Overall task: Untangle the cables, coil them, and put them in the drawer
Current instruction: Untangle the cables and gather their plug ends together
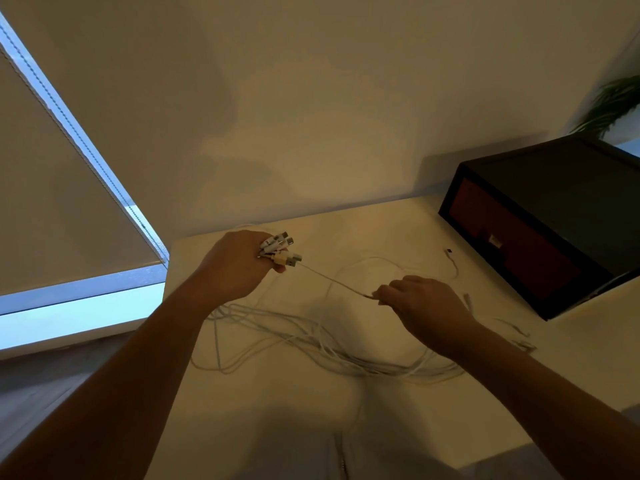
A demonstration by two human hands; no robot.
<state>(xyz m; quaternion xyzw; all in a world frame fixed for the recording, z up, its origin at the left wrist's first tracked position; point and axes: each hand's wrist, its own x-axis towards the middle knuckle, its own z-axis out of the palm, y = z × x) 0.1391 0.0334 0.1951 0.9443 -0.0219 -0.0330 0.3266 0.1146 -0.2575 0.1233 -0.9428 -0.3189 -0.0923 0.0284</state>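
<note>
- My left hand (239, 263) is closed around a bunch of plugs (282, 249); their tips stick out past the fingers, above the table (381, 220).
- My right hand (420, 303) pinches one cable (332, 279) between the fingertips, and this piece runs almost straight from the plugs to the pinch.
- The other cables (311, 341) lie in loose, crossing loops on the table, below and between my arms; some ends lie apart on the right, near the drawer box (540, 216).
- I judge the step is untangling: to free this one cable from the rest.
- To do it well, I would keep the left grip firm and let the right fingers slide along the cable, not pull hard, because a hard pull can tighten a knot.
- Where the cable goes under another loop, I would lift that loop over, not drag through it.
- The drawer (512, 244) looks shut, so it must be opened before I store anything.
</note>
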